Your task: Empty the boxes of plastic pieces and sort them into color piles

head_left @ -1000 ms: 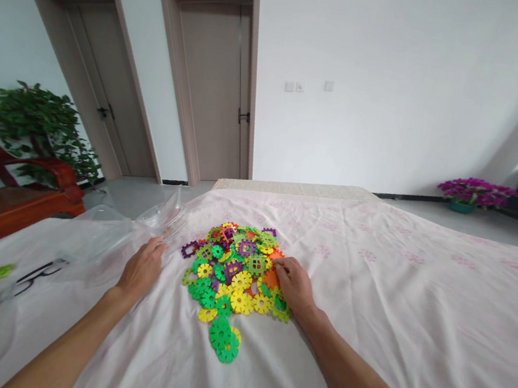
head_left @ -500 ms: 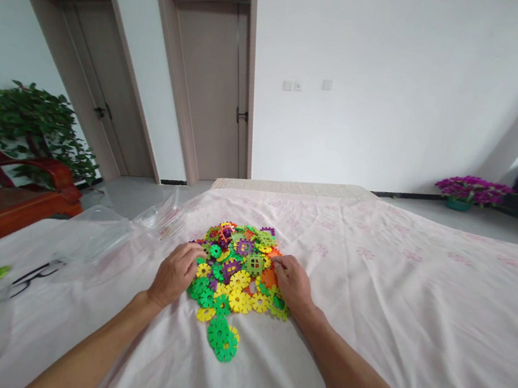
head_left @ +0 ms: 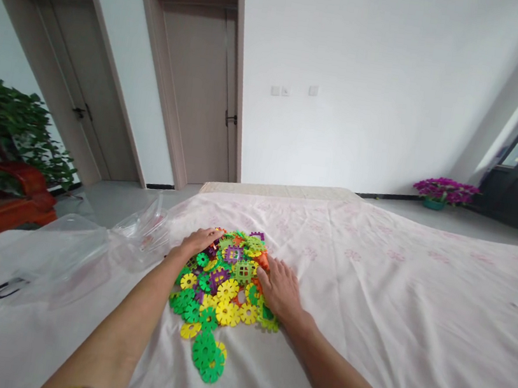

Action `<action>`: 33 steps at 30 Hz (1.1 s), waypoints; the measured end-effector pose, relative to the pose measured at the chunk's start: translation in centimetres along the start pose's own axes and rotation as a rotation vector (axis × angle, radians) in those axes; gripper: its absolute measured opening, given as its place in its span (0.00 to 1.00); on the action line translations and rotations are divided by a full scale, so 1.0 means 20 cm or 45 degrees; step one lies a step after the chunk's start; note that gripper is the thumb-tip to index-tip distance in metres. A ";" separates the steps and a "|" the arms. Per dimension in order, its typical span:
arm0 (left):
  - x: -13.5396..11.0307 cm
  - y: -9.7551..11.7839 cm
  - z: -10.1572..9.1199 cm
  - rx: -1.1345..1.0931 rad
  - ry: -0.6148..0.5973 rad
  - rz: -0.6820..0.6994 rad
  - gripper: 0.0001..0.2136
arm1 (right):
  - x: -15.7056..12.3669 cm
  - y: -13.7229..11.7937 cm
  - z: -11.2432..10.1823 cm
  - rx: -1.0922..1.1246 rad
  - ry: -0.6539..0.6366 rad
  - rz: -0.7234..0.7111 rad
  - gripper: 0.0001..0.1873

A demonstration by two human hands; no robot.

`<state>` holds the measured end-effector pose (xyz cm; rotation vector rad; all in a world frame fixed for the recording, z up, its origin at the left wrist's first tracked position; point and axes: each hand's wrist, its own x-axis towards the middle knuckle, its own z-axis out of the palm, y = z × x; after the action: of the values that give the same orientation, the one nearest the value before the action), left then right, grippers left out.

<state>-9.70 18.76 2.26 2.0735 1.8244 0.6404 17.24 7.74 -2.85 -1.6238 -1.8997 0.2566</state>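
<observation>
Dozens of colourful plastic pieces [head_left: 223, 287] lay heaped on a pale cloth [head_left: 415, 319], the right hand [head_left: 281, 289] spread, gripping nothing, along their right side, the left hand [head_left: 198, 242] curved over their far left edge, its grip impossible to tell.

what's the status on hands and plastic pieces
Left hand at far left of plastic pieces, right hand at their right side; heaped on pale cloth; clear packaging off to their left.
</observation>
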 end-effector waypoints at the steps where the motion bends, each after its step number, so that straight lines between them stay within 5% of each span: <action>1: -0.01 0.00 0.01 -0.036 -0.020 0.004 0.23 | 0.00 -0.01 -0.01 0.017 -0.019 -0.023 0.28; 7: -0.13 0.04 0.03 -0.274 -0.058 0.051 0.23 | 0.03 -0.10 0.00 0.124 -0.149 -0.082 0.43; 11: -0.22 0.11 0.02 -0.799 -0.159 0.088 0.21 | 0.06 -0.14 0.05 0.207 -0.122 -0.062 0.53; 19: -0.36 0.29 -0.02 -1.285 -0.220 0.080 0.20 | 0.14 -0.15 0.15 0.745 0.013 -0.249 0.56; 24: -0.45 0.33 -0.17 -1.060 -0.273 0.289 0.17 | 0.16 -0.25 0.04 0.865 0.031 -0.372 0.50; 28: -0.55 0.26 -0.28 -0.847 -0.345 0.398 0.17 | 0.13 -0.24 -0.11 0.695 -0.153 -0.512 0.53; 30: -0.63 0.18 -0.30 -0.631 -0.364 0.392 0.22 | 0.10 -0.17 -0.17 0.564 -0.291 -0.525 0.58; 33: -0.79 0.03 -0.27 -0.173 -0.370 0.347 0.42 | 0.01 -0.04 -0.22 0.369 -0.499 -0.490 0.62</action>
<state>-13.48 2.83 5.19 2.2074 1.3192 0.4813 19.08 6.74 1.22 -1.0448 -2.2921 0.6897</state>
